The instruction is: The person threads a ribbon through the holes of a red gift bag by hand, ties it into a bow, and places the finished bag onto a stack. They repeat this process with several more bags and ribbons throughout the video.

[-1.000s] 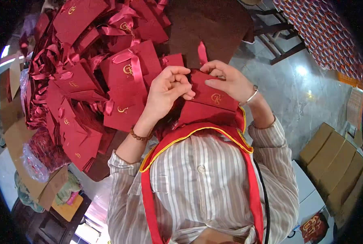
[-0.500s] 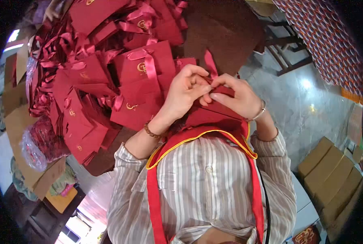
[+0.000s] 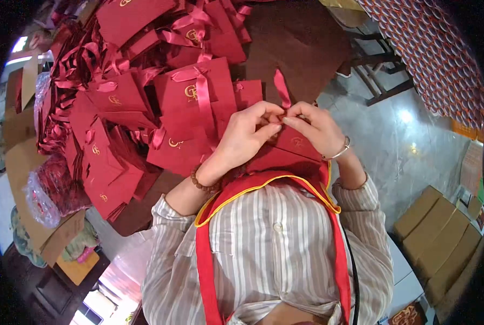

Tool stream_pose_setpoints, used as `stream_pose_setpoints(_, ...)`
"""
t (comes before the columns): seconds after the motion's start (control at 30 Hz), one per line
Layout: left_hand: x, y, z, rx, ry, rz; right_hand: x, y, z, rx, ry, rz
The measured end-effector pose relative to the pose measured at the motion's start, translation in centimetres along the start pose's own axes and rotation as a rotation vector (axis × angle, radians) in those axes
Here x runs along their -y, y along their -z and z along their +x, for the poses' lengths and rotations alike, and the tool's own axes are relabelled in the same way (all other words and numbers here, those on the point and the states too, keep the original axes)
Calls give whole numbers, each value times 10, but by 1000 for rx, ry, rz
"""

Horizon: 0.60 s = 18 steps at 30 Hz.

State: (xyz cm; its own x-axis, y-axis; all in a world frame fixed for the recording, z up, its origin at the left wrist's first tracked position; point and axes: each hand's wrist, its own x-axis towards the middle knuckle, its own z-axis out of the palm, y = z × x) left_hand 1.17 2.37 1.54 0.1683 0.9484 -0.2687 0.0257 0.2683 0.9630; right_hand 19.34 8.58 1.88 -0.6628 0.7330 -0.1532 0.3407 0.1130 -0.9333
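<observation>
My left hand [image 3: 248, 134], with a beaded bracelet at the wrist, pinches a pink ribbon [image 3: 282, 89] at the top edge of a red bag [image 3: 290, 145]. Meeting it fingertip to fingertip, my right hand [image 3: 318, 130], with a metal bangle, pinches the same ribbon. One ribbon end stands up above the fingers. The bag lies in front of my red apron [image 3: 242, 187], partly covered by my hands. Left of them is a heap of red bags [image 3: 215, 81] with gold logos and pink ribbons.
A brown table [image 3: 290, 38] holds the heap. Plastic-wrapped red goods [image 3: 60, 187] and cardboard [image 3: 20, 157] are at the left. Toward the right are a wooden stool [image 3: 380, 81], a patterned cloth [image 3: 431, 49] and cardboard boxes [image 3: 439, 233]. A person's hand [image 3: 40, 40] is at the upper left.
Both my hands have moved slightly down, their fingertips drawn together in a tighter pinch on the ribbon. More of the bag's front and its logo shows. The other person's hand has shifted left and down.
</observation>
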Motion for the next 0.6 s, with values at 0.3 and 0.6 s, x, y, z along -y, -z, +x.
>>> stream_pose_setpoints(0.3,-5,-1,-4,-140,-205,464,1,-3,1,-11,26,-49)
stream_pose_setpoints(0.6,17,16,-4,-340,-76,200,-16,11,1,40,-237,132)
